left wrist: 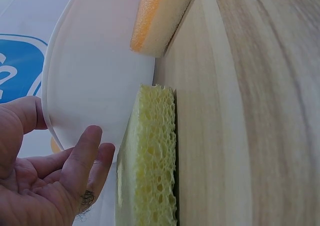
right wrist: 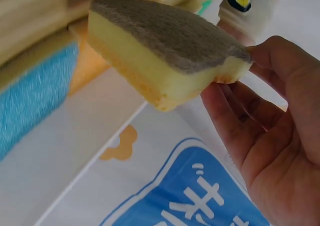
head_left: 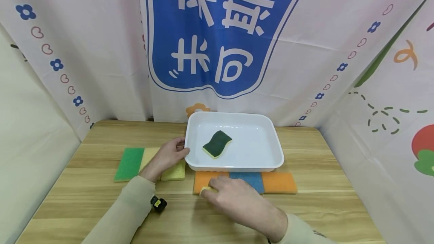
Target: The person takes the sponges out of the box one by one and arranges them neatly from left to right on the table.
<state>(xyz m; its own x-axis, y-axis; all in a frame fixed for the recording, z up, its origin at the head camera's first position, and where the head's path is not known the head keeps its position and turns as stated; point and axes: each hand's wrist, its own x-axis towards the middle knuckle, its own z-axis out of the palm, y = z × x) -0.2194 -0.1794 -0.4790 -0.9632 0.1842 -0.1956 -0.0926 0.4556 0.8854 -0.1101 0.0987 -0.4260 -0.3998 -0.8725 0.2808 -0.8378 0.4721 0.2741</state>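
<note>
My left hand (head_left: 170, 156) is at the left wall of a white tray (head_left: 251, 144). In the left wrist view its thumb hooks over the rim while the fingers lie along the outer wall. Inside the tray, toward the left, lies a wavy sponge (head_left: 217, 143), dark green side up. Thumb and fingers of my right hand (head_left: 237, 200) pinch one end of a yellow sponge (right wrist: 165, 50) with a grey-brown scouring layer. It is held in front of the tray, above an orange sponge (head_left: 207, 179); the hand hides most of it in the head view.
A blue sponge (head_left: 249, 181) and another orange sponge (head_left: 279, 182) continue the row along the tray's front. Left of the tray lie a green sponge (head_left: 129, 163) and a yellow sponge (head_left: 174, 171), partly beneath the left forearm. A printed curtain (head_left: 315, 29) hangs behind the wooden table (head_left: 162, 225).
</note>
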